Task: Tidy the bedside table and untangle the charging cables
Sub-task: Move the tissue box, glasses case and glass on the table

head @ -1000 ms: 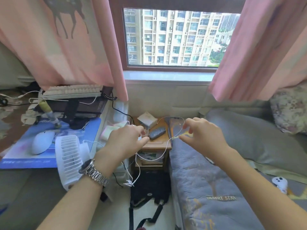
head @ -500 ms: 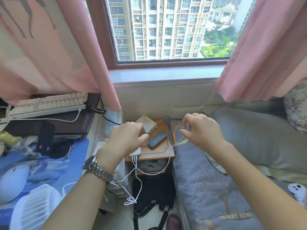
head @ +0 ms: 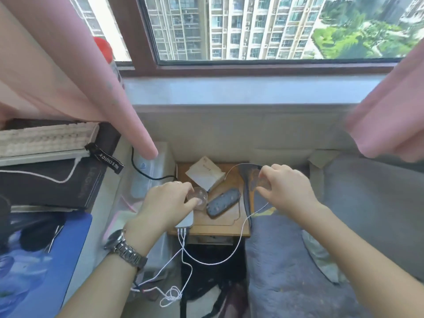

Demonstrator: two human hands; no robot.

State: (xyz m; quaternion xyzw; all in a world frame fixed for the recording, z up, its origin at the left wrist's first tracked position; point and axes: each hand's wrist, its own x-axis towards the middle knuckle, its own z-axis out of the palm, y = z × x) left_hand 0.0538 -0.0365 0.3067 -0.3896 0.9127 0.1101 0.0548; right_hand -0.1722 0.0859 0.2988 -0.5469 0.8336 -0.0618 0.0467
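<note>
A small wooden bedside table [head: 238, 228] sits wedged below a window sill, between a cluttered desk on the left and a bed with a grey quilt [head: 286, 271] on the right. Since a second ago the view has closed in and tipped down over the table, and both hands have come lower and nearer to its top.

The white charging cable [head: 239, 239] runs from a white multi-port charger [head: 184, 223] at the table's front left corner, sags in a loop below the table's front edge, climbs to the right hand [head: 286, 191], then arcs back over the table. That hand pinches the cable between thumb and fingers, lifting it clear of the quilt. More white cable drops from the charger to a knotted bundle [head: 171, 294] hanging near the floor, so I judge the untangling has barely begun.

The left hand [head: 167, 203], watch [head: 125, 249] at the wrist, has moved off the cable and now rests over the charger with its fingertips curled on a small clear round object [head: 198, 195]; whether it grips or only touches, I cannot tell. That suggests it is steadying the charger end while the right hand draws one strand free.

On the tabletop, a dark remote-like device [head: 223, 203] lies just right of the clear object, and a beige box [head: 205, 173] stands behind.
</note>
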